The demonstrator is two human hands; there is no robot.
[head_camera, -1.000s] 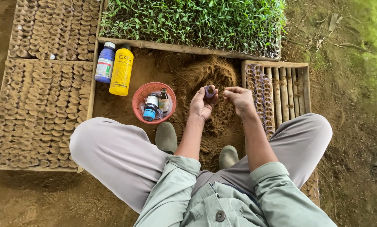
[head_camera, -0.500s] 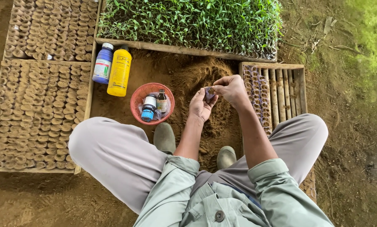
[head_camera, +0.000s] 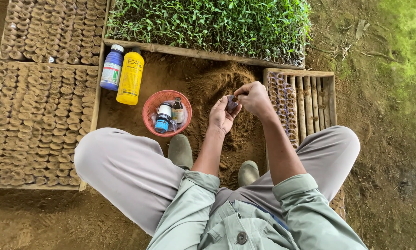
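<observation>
Trays at 9 and 10 o'clock: wooden trays of small soil pots (head_camera: pixel 36 120), packed in rows, well apart from both hands.
Bottles at 11 o'clock: blue bottle (head_camera: pixel 111 68) and yellow bottle (head_camera: pixel 130 78) lie side by side on the soil, caps toward 12.
Basket: red basket (head_camera: pixel 167 112) just at 9 o'clock of the left hand, holding small bottles; not touched.
Left hand (head_camera: pixel 221 115): palm up, fingers curled as a grip around a small dark pot (head_camera: pixel 230 103), which sits at the fingertips, its mouth tilted toward 2 o'clock.
Right hand (head_camera: pixel 254 97): just at 2 o'clock of the pot, thumb and forefinger pinched together at the pot's mouth; whether anything lies between them is too small to tell.
Key relation: pot lies between the two hands, the left bearing it, the right touching its rim from above.
Slatted tray (head_camera: pixel 310 99): at 3 o'clock of the right hand, one column of pots filled.
Seedlings (head_camera: pixel 208 23): at 12 o'clock.
</observation>
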